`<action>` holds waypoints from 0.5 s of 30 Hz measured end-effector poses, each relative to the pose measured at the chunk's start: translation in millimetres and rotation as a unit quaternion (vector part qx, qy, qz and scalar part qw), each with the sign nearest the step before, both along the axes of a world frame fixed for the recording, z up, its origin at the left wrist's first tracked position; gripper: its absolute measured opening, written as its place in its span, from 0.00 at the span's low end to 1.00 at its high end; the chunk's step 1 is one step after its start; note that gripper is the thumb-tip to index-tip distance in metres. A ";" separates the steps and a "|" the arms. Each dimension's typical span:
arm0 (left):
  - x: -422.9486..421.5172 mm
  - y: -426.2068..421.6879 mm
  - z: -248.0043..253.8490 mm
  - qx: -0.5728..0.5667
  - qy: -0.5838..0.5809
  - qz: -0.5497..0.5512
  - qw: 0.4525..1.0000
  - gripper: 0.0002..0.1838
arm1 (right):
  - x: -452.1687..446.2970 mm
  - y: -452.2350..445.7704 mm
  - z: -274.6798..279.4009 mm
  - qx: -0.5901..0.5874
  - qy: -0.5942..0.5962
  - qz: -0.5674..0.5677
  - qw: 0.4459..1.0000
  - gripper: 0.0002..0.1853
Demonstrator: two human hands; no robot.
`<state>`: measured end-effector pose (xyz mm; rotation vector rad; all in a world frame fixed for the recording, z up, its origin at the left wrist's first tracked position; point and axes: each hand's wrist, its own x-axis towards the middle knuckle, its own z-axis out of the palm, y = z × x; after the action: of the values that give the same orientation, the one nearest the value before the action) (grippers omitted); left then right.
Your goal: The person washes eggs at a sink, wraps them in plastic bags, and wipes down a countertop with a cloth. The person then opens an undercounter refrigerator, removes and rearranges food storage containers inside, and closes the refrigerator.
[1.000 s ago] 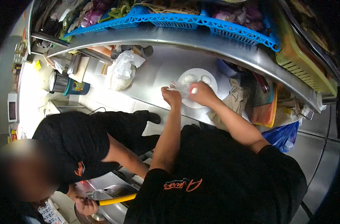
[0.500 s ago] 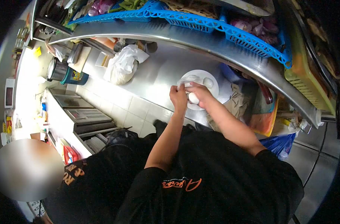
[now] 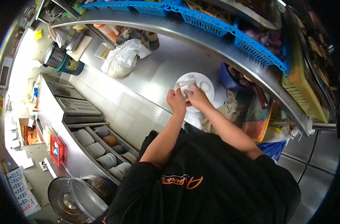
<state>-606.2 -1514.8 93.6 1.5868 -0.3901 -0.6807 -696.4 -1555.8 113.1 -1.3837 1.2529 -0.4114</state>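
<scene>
Black shirt (image 3: 218,190), 2 short sleeves (image 3: 136,183), orange script lettering (image 3: 192,183), tiny pale print (image 3: 177,176) alongside, bare forearms (image 3: 168,138)

The plate (image 3: 210,95) is white, the baskets (image 3: 203,23) blue.

Pale piece (image 3: 186,83): partly covered by the fingers of left hand (image 3: 176,100) and right hand (image 3: 198,98), too small to identify
Plate (image 3: 194,75): near side partly hidden behind the hands
White bag (image 3: 125,58): contents concealed, upper left
Blue basket (image 3: 203,23): cut off by the top edge
Calendar (image 3: 22,190): small print unreadable, lower left
Black shirt (image 3: 222,175): cropped by the bottom edge, tiny lettering illegible
</scene>
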 end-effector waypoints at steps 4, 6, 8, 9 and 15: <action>-0.5 -1.9 -6.7 0.026 -0.073 -0.011 0.997 0.20 | -8.4 -3.7 29.9 -0.244 0.169 0.089 0.951 0.24; 6.4 -3.0 1.4 0.020 -0.030 0.016 0.999 0.19 | -11.9 -14.8 26.7 -0.296 0.115 0.139 0.938 0.18; 19.7 -4.9 22.2 0.005 0.075 0.056 0.996 0.17 | -14.9 -25.9 50.9 -0.208 0.078 0.048 0.974 0.11; 28.6 -9.4 20.9 -0.039 0.148 0.072 0.986 0.13 | -18.5 -43.6 38.5 -0.240 0.060 0.032 0.968 0.10; 35.7 -15.8 27.4 -0.109 0.201 0.013 0.973 0.08 | -11.2 -68.5 -7.5 -0.345 0.299 0.217 0.863 0.25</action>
<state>-570.5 -1530.6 120.9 1.2078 -0.1360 -0.8862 -707.6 -1624.3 105.5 -2.4916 1.2645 -0.0989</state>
